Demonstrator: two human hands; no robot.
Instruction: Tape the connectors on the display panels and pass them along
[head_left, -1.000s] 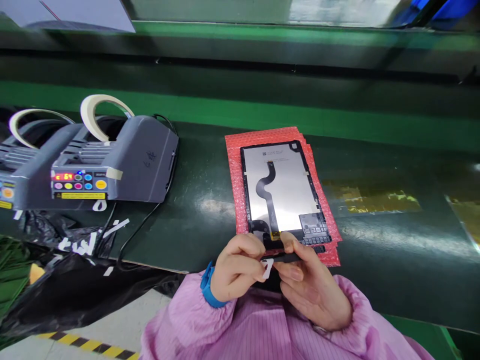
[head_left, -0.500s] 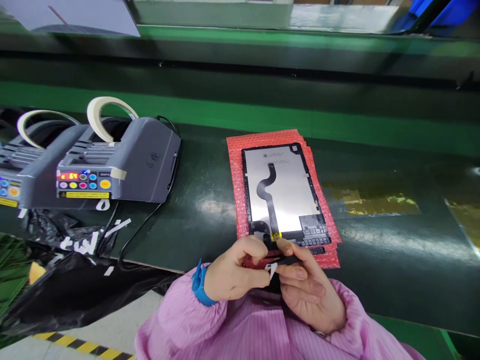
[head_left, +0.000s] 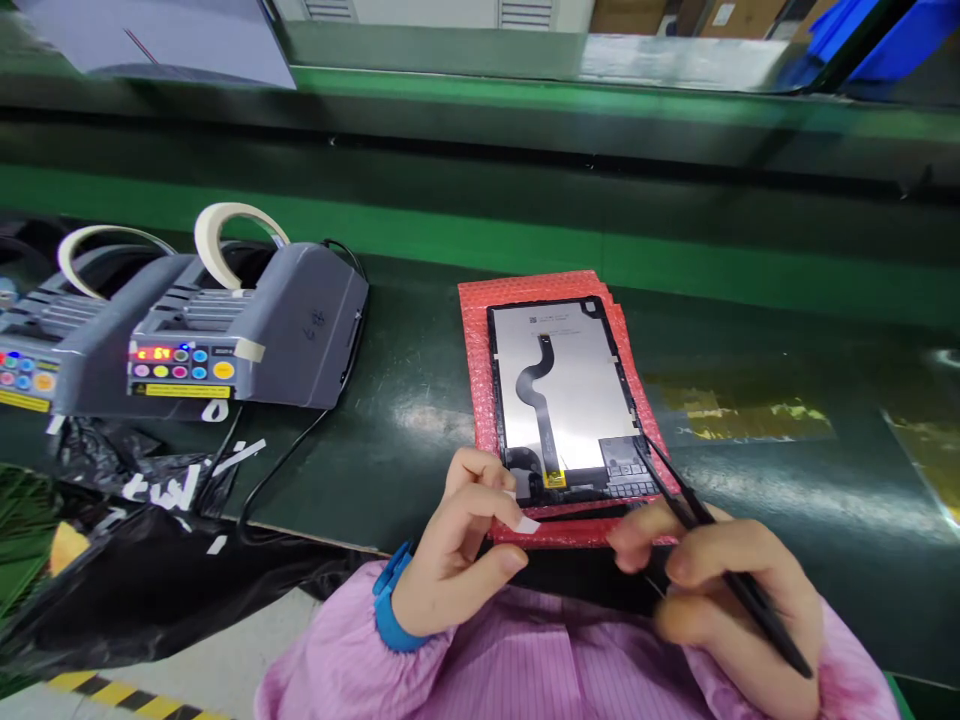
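My right hand (head_left: 727, 590) grips black tweezers (head_left: 694, 510), their tips apart over the lower right corner of a tablet screen assembly (head_left: 577, 400). The assembly lies with its silvery back up, and a black flex cable (head_left: 541, 405) curves down it to a patch of yellow tape (head_left: 554, 479). At its lower left edge is my left hand (head_left: 465, 550), a blue band on the wrist. Its thumb is spread from the fingers, and a small white piece (head_left: 527, 525) clings to a fingertip. Red bubble wrap (head_left: 480, 350) lies beneath the assembly.
Two grey tape dispensers (head_left: 300, 330) with lit panels stand on the green bench (head_left: 405, 380) to the left. White tape scraps (head_left: 176, 490) stick to black plastic (head_left: 150, 570) at the bench's front edge. Amber tape strips (head_left: 757, 415) lie flat on the right.
My hands have moved apart. The right one has shifted right and the tweezers now point forward over the screen's corner. The left thumb has spread away from the white piece.
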